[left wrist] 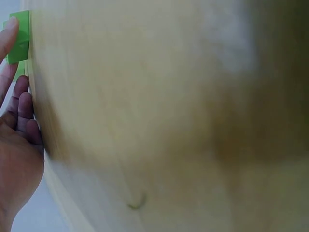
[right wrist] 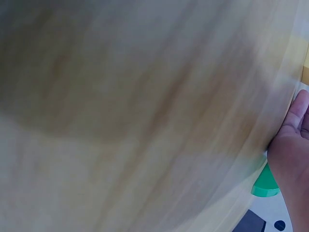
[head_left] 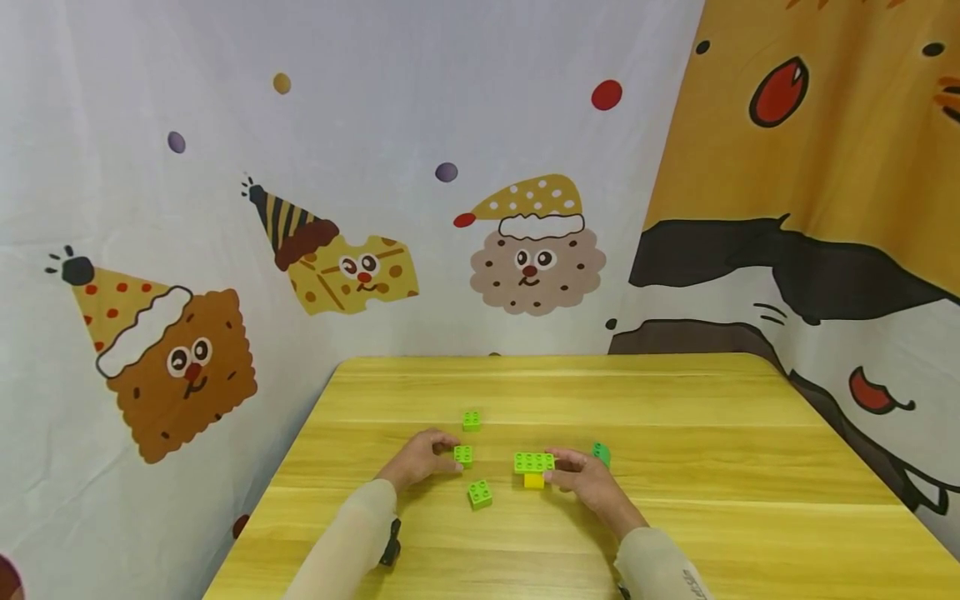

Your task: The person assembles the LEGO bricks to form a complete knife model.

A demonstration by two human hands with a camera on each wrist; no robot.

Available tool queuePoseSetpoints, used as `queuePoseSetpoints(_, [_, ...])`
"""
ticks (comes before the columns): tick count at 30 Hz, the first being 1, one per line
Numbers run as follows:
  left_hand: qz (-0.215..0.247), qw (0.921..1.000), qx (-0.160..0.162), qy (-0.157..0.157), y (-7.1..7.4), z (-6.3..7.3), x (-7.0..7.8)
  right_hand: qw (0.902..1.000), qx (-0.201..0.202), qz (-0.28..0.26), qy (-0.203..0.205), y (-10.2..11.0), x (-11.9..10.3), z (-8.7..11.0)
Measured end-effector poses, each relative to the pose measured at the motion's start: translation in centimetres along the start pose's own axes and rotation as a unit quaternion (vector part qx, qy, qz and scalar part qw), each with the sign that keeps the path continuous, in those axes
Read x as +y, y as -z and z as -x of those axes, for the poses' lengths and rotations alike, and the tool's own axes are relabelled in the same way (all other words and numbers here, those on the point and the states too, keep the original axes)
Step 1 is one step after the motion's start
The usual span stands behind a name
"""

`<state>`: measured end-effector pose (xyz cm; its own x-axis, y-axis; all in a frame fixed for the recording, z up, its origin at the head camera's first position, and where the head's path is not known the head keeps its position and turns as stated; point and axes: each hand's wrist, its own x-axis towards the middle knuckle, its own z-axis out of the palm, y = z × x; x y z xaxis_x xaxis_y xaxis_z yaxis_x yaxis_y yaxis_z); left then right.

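In the head view my left hand point(head_left: 422, 460) pinches a small light-green toy building brick point(head_left: 463, 455) between thumb and forefinger. The left wrist view shows that brick point(left wrist: 20, 37) at the left edge, with a fingertip lying over it. My right hand point(head_left: 594, 485) grips the right end of a long light-green brick point(head_left: 533, 462), which sits on top of a yellow brick point(head_left: 534, 481). Only a sliver of yellow point(right wrist: 305, 75) appears beside the fingers in the right wrist view.
Two more light-green bricks lie near the left hand: one brick point(head_left: 471, 421) farther back, another brick point(head_left: 480, 494) closer in. A darker green rounded piece point(head_left: 602, 453) lies just behind the right hand. The wooden table point(head_left: 675, 400) meets a patterned curtain point(head_left: 420, 108) at the back.
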<state>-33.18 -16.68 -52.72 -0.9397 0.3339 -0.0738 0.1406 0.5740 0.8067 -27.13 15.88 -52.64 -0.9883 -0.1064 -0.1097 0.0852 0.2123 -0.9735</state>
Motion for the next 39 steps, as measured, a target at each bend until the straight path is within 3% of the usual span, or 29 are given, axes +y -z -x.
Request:
queuePoseSetpoints(15, [0.003, 0.9998, 0.013, -0.013, -0.1, 0.0, 0.0, 0.9999, -0.004, -0.01, 0.008, 0.2, 0.2, 0.0])
queuePoseSetpoints(28, [0.028, 0.9993, 0.018, 0.018, 0.3, -0.1, 0.7, 0.9994, -0.026, -0.016, 0.014, 0.3, 0.0, 0.1])
queuePoseSetpoints(39, [0.041, 0.9983, 0.037, 0.019, 0.8, -0.9, 1.3, 0.9992, -0.032, -0.014, 0.021, 0.4, -0.1, 0.2])
